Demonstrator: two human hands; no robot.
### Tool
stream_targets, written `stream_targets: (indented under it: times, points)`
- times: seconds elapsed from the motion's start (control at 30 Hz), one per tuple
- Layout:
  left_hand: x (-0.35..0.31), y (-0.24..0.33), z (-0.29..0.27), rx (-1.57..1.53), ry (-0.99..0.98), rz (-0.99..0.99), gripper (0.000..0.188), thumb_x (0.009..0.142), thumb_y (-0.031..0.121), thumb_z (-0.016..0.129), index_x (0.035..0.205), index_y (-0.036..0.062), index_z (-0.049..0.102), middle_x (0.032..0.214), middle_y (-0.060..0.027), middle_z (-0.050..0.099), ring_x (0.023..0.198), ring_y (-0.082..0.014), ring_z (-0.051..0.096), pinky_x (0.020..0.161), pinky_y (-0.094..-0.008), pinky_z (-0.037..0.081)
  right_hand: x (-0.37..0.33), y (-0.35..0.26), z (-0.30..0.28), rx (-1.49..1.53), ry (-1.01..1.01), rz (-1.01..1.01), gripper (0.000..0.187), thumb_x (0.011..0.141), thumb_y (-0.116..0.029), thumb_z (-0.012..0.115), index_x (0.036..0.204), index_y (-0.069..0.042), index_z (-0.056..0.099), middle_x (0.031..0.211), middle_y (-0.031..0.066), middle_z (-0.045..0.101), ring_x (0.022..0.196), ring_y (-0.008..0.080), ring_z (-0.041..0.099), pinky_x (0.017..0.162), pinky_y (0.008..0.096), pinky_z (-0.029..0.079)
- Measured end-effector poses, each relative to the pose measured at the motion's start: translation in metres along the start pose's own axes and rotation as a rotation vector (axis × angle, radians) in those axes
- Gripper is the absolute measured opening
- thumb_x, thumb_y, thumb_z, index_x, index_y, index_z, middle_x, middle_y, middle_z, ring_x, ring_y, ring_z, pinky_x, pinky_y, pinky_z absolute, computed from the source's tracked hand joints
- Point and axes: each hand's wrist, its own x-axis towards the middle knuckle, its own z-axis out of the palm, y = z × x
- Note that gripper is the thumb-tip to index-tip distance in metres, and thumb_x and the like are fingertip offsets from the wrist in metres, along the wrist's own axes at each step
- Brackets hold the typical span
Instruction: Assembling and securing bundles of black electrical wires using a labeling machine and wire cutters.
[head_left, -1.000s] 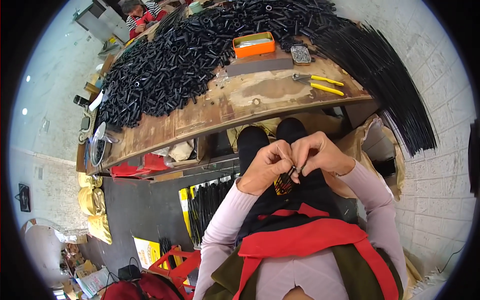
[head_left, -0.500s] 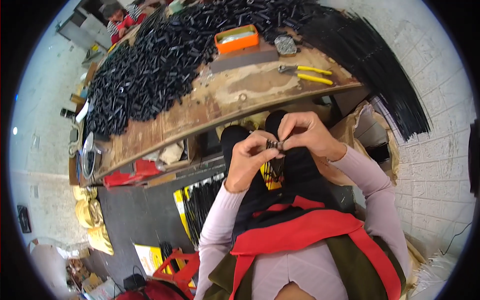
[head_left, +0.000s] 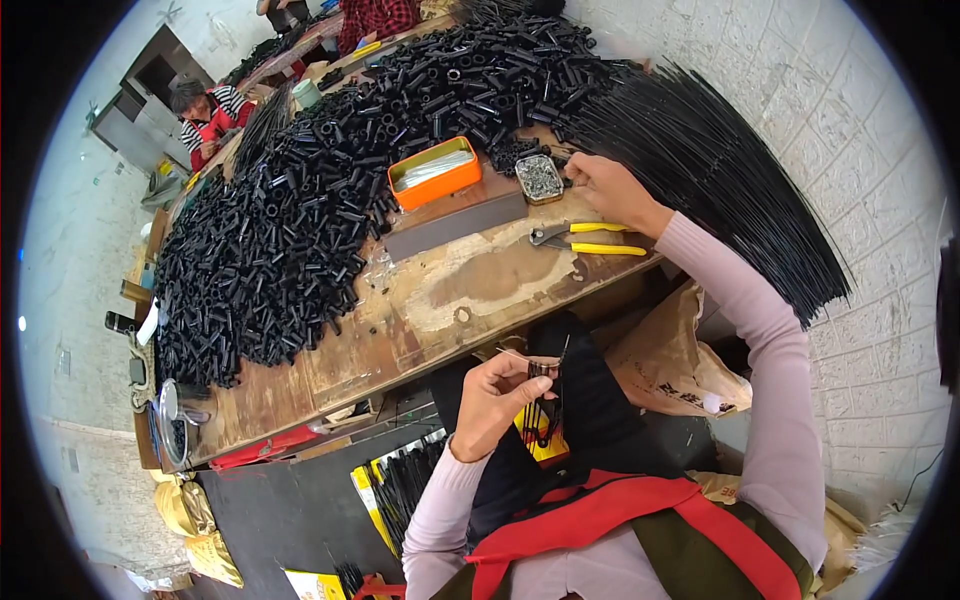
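Over my lap, my left hand point(head_left: 492, 402) pinches a small dark ribbed part point(head_left: 543, 369) between thumb and fingers. A thin black rod sticks up beside that part, and thin black strands hang below it. Across the table, my right hand point(head_left: 612, 188) is closed with its fingertips together. It is beside a small tin of tiny silvery pieces point(head_left: 540, 178). What the right fingertips hold, if anything, is too small to make out. Pincers with yellow handles point(head_left: 600, 238) lie on the wooden table point(head_left: 400, 320) just below the right hand.
Black tubes point(head_left: 280, 240) pile high on the table's left and far side. Long black rods point(head_left: 715, 180) lie at the right by the wall. An orange box point(head_left: 435, 172) of whitish strips stands behind a grey bar point(head_left: 455, 226). Another person point(head_left: 208, 120) sits far left.
My right hand has left my left hand and reached forward to the tin. The left hand stays over my lap with the ribbed part. My view has tilted up, showing more table.
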Motion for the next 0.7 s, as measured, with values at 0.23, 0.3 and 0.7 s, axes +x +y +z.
stream_targets:
  times: [0.23, 0.3, 0.7]
  points:
    - [0.005, -0.002, -0.002, -0.008, -0.045, -0.039, 0.01, 0.089, 0.001, 0.068, 0.095, -0.0038, 0.061, 0.109, -0.0144, 0.067, 0.091, -0.0159, 0.064, 0.079, -0.0331, 0.058, 0.001, -0.007, -0.009, 0.218, -0.037, 0.156, 0.018, 0.082, -0.004, 0.067, 0.097, -0.002, 0.057, 0.08, 0.0099, 0.062, 0.077, 0.0179, 0.062, 0.073, 0.0291, 0.048]
    - [0.002, -0.002, 0.0, -0.011, 0.01, -0.068, 0.009, 0.089, 0.001, 0.067, 0.094, -0.0032, 0.061, 0.111, -0.0145, 0.066, 0.093, -0.0158, 0.064, 0.079, -0.0329, 0.057, -0.016, -0.047, -0.026, 0.483, -0.098, 0.239, 0.016, 0.084, -0.006, 0.068, 0.097, -0.002, 0.059, 0.082, 0.0064, 0.064, 0.079, 0.0127, 0.061, 0.074, 0.0263, 0.048]
    - [-0.035, 0.032, 0.045, 0.081, -0.214, 0.041, 0.035, 0.089, 0.006, 0.067, 0.123, -0.002, 0.059, 0.116, -0.01, 0.065, 0.102, -0.0162, 0.063, 0.083, -0.0299, 0.055, -0.098, -0.193, -0.074, 0.848, -0.541, 0.247, 0.013, 0.085, -0.009, 0.072, 0.095, -0.002, 0.066, 0.094, 0.0023, 0.066, 0.089, 0.0082, 0.06, 0.083, 0.0247, 0.048]
